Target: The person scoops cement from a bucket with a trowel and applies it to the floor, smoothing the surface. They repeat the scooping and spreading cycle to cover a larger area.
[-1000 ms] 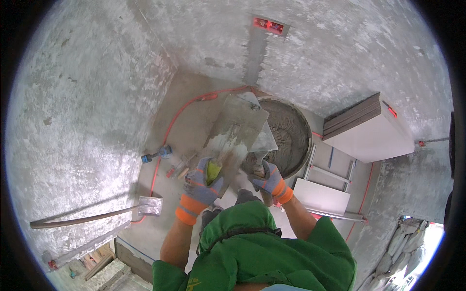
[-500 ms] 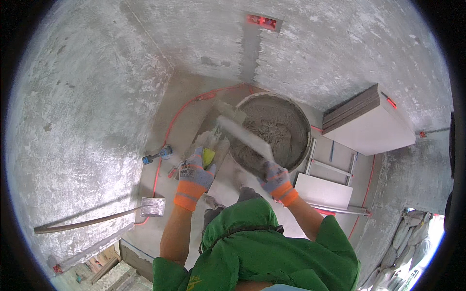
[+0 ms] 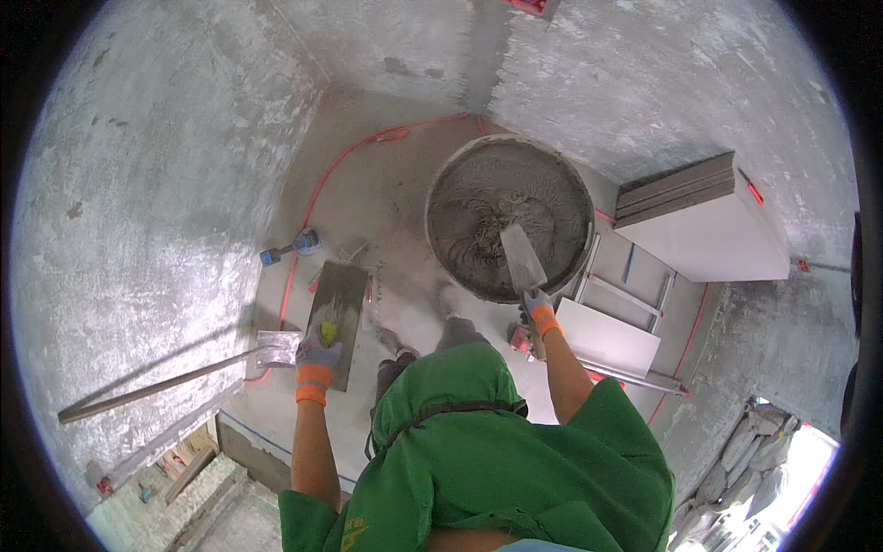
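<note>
My left hand, in a grey and orange glove, is closed on a long flat grey board near its lower end. A yellow-green piece shows beside the thumb; what part it is, I cannot tell. My right hand, gloved alike, is wrapped round the handle of a trowel. Its straight-sided metal blade reaches over the rim of a round tub, tip at the wet grey mortar. Whether the tip touches the mortar is unclear. Swirl marks cover the mortar's surface.
A shovel leans by the left wall, near a blue power tool. A red cable crosses the floor. Stacked white panels stand at the right, with a metal frame and a loose white panel nearer.
The trowel has swung from above the board to over the tub. My left hand has drawn the board away from the tub, left and nearer. The view has shifted slightly.
</note>
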Tool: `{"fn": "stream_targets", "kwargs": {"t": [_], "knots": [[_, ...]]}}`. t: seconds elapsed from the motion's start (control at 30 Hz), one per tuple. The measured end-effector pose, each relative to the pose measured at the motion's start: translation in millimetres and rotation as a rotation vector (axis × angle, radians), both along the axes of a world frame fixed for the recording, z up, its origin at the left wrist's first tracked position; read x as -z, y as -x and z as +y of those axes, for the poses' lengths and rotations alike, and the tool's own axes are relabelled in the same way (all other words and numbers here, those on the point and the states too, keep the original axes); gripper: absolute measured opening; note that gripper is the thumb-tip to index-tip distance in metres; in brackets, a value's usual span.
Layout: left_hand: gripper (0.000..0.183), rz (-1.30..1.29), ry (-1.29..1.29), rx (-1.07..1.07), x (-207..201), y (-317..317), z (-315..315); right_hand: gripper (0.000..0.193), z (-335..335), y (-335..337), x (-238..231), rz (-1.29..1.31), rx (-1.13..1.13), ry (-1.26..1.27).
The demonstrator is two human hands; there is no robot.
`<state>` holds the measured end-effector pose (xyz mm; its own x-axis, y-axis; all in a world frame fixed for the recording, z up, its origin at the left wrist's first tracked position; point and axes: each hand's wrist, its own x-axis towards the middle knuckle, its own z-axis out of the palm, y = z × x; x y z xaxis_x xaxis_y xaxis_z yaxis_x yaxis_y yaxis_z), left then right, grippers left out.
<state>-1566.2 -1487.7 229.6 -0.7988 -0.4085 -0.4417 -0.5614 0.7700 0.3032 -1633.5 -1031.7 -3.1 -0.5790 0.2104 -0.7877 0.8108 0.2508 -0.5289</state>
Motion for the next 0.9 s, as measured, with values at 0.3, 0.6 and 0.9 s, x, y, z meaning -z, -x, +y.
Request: {"fn": "stream_targets", "kwargs": {"t": [0.3, 0.6, 0.9], "knots": [[0.015, -0.358, -0.29, -0.749, 98, -188, -76, 0.03, 29, -103, -90, -0.237, 0.029, 0.006], [0.016, -0.324, -0.468, -1.023, 73, -231, -51, 0.053, 5, -76, -128, -0.129, -0.215, 0.178], [0.01, -0.038, -0.577, -0.987, 70, -214, -60, 0.066, -120, -15, -97, 0.02, -1.04, -0.184]]}}
